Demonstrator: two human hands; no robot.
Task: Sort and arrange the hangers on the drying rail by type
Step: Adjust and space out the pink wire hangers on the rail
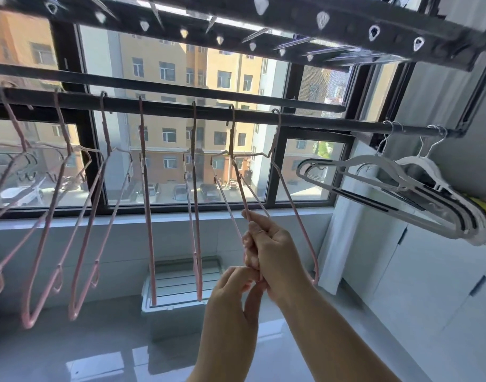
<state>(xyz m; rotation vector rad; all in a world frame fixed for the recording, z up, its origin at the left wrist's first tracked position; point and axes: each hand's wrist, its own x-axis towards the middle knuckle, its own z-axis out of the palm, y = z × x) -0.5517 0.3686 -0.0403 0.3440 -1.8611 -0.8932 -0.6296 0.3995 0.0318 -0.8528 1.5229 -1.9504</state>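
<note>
Where our hands meet: low and right of centre in the frame, the right grip [269, 252] above and the left grip [233, 288] touching it from below.
Right grip: clenched round the thin lower wires of the held pink hanger [237, 175]. We cannot tell whether a neighbour's wire is caught in the same fist.
Left grip: fingers curled upward, seemingly pinching the bottom end of those wires just under the right fist. The contact itself is partly hidden.
Held pink hanger: its hook appears to sit over the drying rail [167, 110] above centre, second from the right in the pink row.
Key relation: the hook lies up and a little left of our grips, and the long axis runs steeply from rail to fist. The right grip is the nearer to the rail, so we judge any unhooking must travel up along that line.
Pink wire hangers [145, 188]: spread along the rail from the left edge to centre, all hanging steeply.
Last pink hanger [294, 210]: just right of the held one, its lower corner beside our right wrist.
White plastic hangers [387, 172]: bunched at the rail's right end, up and right of our grips, well apart.
Sorting: we judge the two types already grouped, with only the pink spacing left.
Below: a white crate [175, 282] on the floor.
</note>
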